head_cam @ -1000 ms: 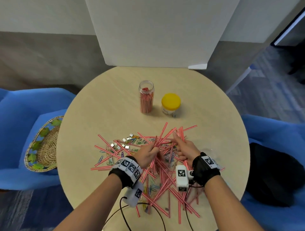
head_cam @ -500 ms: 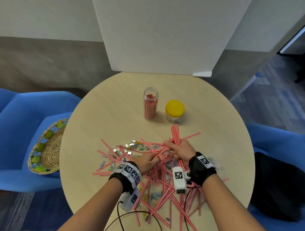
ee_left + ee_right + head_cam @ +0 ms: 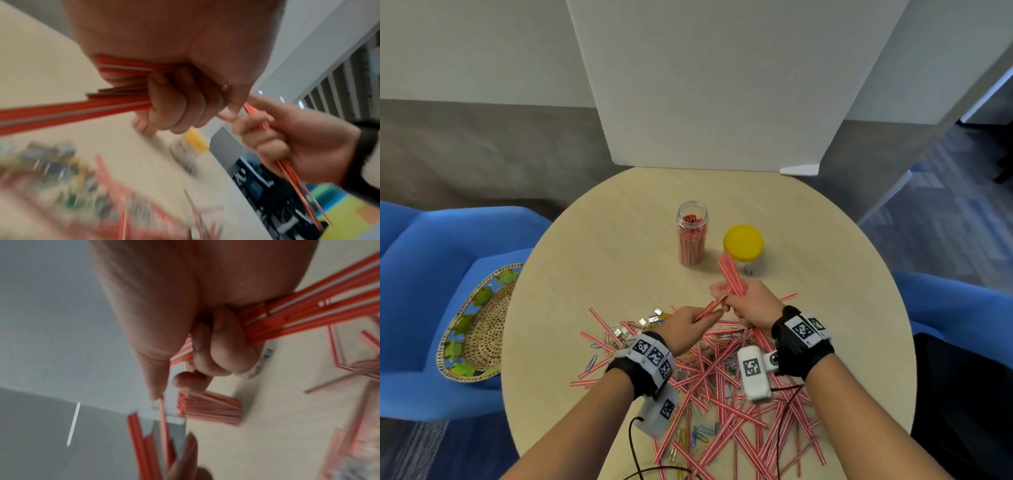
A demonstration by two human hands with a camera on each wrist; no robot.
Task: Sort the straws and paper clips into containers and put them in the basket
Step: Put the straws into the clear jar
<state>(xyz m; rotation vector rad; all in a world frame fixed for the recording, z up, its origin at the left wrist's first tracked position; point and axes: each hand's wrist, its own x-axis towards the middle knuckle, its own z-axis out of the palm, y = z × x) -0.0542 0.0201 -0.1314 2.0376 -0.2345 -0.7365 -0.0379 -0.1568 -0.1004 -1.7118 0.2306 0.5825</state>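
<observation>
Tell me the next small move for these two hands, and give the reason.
Probably pass the few red striped straws in the left hand into the right hand, which already grips a bigger bundle of straws. The hands almost meet above the pile, and one joined bundle could then go into the open clear jar that already holds straws.

Two bare forearms wear black wrist straps (image 3: 803, 346) carrying white square-coded marker tags, each with a white camera block (image 3: 753, 373) trailing black cable toward six o'clock.

Matt wood-look table (image 3: 619, 240), clear plastic jar (image 3: 691, 236), woven basket (image 3: 482, 325)
</observation>
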